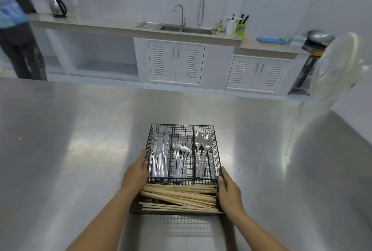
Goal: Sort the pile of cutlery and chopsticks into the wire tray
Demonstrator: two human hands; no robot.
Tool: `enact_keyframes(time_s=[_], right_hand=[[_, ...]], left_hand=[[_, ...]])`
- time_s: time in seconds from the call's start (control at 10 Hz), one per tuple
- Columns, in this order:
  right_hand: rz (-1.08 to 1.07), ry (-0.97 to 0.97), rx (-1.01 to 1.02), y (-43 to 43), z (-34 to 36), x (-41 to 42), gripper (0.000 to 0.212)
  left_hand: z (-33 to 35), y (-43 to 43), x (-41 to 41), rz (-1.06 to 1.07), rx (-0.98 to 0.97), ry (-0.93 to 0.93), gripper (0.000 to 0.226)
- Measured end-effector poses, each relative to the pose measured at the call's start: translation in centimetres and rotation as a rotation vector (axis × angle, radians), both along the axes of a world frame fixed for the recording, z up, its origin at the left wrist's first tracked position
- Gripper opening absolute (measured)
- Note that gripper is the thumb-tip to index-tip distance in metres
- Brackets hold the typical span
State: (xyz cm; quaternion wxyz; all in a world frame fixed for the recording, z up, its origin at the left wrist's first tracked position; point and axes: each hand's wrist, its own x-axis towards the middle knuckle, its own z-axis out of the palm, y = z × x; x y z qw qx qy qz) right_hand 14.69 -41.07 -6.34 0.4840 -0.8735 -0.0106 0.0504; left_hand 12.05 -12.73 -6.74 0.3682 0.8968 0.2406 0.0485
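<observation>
A black wire tray [182, 127] sits on the steel table in front of me. Its left long compartment holds knives [160, 158], the middle one forks [181, 155], the right one spoons [203, 150]. The wide front compartment holds several wooden chopsticks [181, 198] lying crosswise. My left hand [135, 172] grips the tray's left side wall, thumb over the rim. My right hand [228, 190] grips the right side wall the same way. No loose cutlery lies on the table.
The steel table [80, 150] stretches wide around the tray. A white fan [338, 65] stands past the table's right edge. Beyond are a counter with a sink [187, 29] and kettle [58, 7], and a person [18, 35] standing at far left.
</observation>
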Motion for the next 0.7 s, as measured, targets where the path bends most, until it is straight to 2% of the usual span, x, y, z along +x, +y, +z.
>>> enact_keyframes(time_s=[0.2,0.5,0.6,0.7], right_hand=[[-0.028,-0.023,-0.08,0.2,-0.1,-0.2,0.045],[-0.055,0.022,-0.17,0.7,2.3,0.0,0.051],[-0.072,-0.067,-0.262,1.2,3.9,-0.5,0.052],[-0.063,-0.182,-0.385,2.1,6.8,0.6,0.051]], left_hand=[[-0.4,0.2,0.0,-0.003,-0.005,-0.01,0.051],[1.4,0.4,-1.5,-0.117,-0.111,0.004,0.054],[2.9,0.8,-2.7,-0.154,-0.096,-0.028,0.06],[6.5,1.3,-1.7,-0.186,0.033,-0.086,0.064]])
